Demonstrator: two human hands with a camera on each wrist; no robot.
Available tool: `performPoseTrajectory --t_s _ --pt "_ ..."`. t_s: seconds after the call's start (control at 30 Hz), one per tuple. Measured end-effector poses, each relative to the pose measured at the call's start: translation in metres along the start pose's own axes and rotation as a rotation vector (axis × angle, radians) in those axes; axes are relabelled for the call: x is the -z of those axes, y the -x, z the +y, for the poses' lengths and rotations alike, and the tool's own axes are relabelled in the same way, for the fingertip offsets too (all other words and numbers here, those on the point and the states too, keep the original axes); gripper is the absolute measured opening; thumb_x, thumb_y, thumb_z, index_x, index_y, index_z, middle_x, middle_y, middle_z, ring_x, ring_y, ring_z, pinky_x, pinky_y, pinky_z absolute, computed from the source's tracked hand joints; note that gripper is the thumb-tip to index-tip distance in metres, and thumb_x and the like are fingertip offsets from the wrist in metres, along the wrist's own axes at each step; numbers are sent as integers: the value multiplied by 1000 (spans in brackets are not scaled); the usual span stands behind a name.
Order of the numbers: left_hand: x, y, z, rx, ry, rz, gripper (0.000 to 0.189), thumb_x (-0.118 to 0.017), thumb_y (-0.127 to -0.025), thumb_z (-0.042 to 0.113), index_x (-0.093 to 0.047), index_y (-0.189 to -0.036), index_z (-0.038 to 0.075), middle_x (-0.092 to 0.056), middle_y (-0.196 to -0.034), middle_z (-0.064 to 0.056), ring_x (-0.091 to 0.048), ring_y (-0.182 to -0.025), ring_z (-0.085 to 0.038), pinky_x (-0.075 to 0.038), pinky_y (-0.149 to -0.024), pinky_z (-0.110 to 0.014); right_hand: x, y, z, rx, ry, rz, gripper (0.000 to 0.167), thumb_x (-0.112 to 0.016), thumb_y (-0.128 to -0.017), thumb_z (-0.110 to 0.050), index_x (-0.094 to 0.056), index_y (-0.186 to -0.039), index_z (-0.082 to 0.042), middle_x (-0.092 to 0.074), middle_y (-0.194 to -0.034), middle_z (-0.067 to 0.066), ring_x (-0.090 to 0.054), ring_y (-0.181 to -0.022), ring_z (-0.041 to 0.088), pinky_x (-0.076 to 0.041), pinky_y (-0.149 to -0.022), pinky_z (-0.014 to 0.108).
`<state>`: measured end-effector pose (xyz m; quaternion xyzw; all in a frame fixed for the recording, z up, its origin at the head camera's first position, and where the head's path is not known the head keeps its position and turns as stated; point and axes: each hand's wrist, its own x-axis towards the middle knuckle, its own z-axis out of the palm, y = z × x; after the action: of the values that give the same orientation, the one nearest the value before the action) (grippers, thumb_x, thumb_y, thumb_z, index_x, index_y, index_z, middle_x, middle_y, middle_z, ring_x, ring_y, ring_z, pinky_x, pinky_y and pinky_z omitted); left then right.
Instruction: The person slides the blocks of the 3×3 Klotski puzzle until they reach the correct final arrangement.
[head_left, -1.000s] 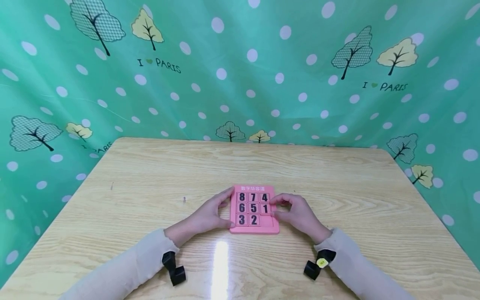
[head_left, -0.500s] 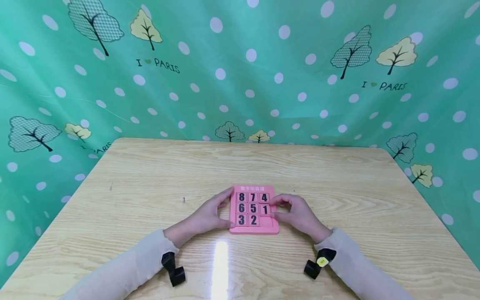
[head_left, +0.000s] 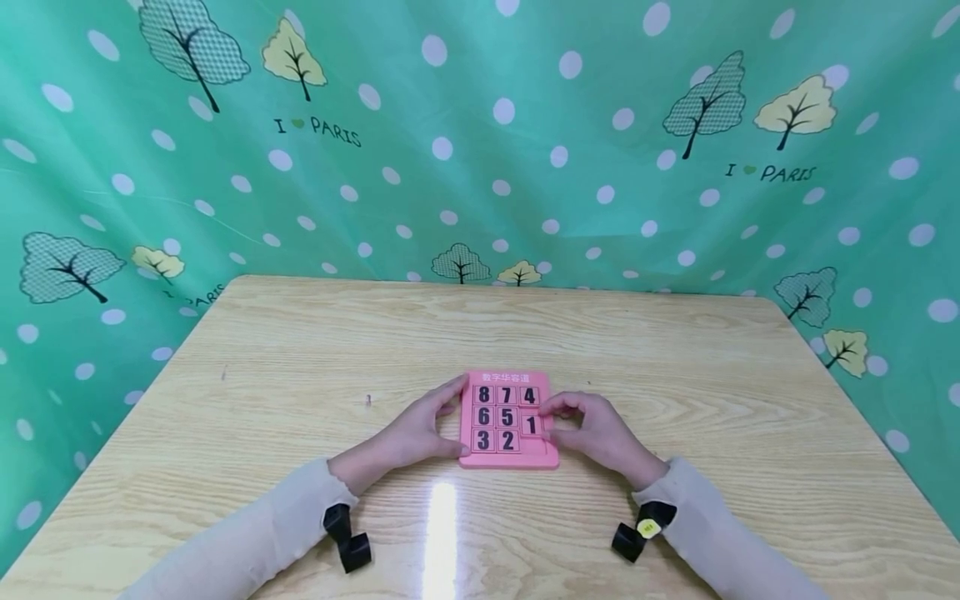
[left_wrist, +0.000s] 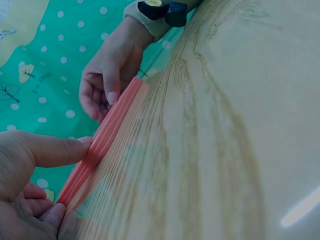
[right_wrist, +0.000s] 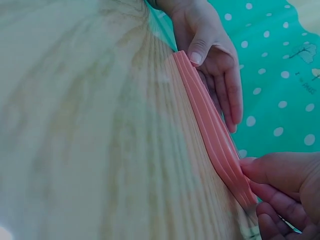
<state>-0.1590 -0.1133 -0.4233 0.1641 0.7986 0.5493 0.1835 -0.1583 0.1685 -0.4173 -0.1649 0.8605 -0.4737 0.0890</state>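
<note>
Well inside the bench's far edge [head_left: 495, 292], your left hand [head_left: 414, 429] grips the pink board [head_left: 510, 461] by its left edge and your right hand [head_left: 600, 427] pinches tile 1 [head_left: 532, 426].

a table [head_left: 315, 333] (pale, wood-grained) carries a pink number puzzle [head_left: 507, 417].

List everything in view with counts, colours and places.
Table: one, pale brown, across the foreground
Puzzle board: one, pink, on the table
Number tiles: eight, pink, in the board
Cloth: one, green with pale dots, behind the table
Light streak: one, white, on the table
Wrist devices: two, black, one at each wrist
Sleeves: two, pale grey, lower left and right
Left hand: one, bare, at the board's left edge
Right hand: one, bare, at the board's right edge
</note>
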Motion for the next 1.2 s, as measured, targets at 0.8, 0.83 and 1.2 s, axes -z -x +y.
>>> performPoseTrajectory --t_s 0.8,0.83,1.2 --pt "0 0 -2 -14 -16 -3 100 -79 -69 3 -21 -150 9 -20 -155 -11 -35 -133 -35 -32 -110 -41 -1 13 0 38 9 -38 26 -76 -76 -11 -69 -101 -11 -68 -105 2 -58 -101 21 -48 -92 32" --pt "0 0 -2 -14 -16 -4 99 -79 -69 3 -21 -150 10 -20 -155 -11 -35 -134 -35 -32 -111 -40 -1 13 0 40 12 -37 25 -75 -76 -11 -69 -101 -11 -67 -105 2 -58 -101 20 -48 -91 31" --pt "-1 0 -2 -16 -4 -1 99 -79 -70 4 -22 -150 10 -22 -155 -10 -36 -133 -33 -30 -111 -42 0 14 -1 57 57 -52 24 -76 -77 -12 -69 -99 -12 -67 -104 -1 -58 -99 19 -49 -90 33"
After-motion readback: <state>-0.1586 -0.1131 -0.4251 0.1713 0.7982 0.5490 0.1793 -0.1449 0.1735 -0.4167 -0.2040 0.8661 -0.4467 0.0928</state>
